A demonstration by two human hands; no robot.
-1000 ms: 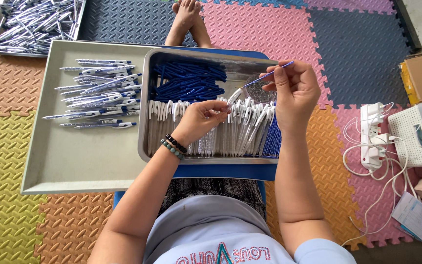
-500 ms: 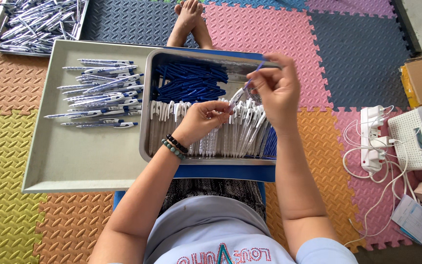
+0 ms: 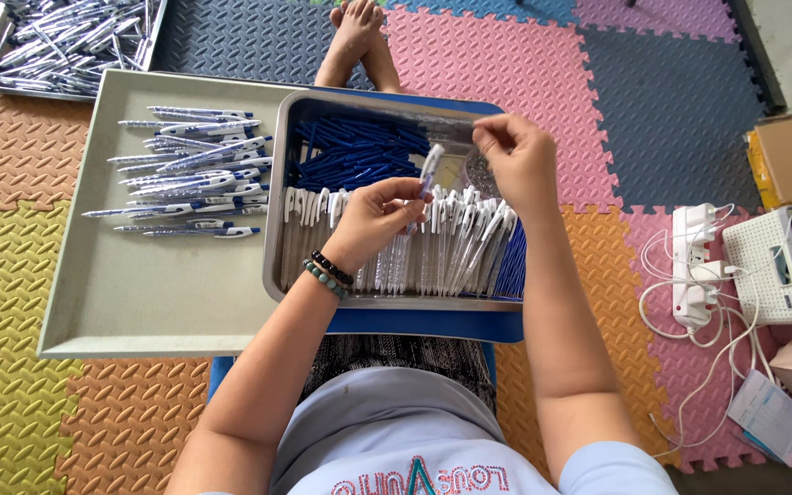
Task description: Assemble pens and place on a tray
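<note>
Over the steel tray (image 3: 277, 266), left hand (image 3: 373, 215) now pinches a raised pen barrel (image 3: 430, 170); right hand (image 3: 515, 160) has closed, empty.

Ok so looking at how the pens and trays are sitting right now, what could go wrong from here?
The left hand pinches one white pen barrel by its lower part only, so it might slip back among the white barrels and be lost. The right hand hovers over the blue parts; a careless dip could mix them with the white ones. The finished pens lie loose on the flat tray, so a bump could roll or scatter them.
</note>
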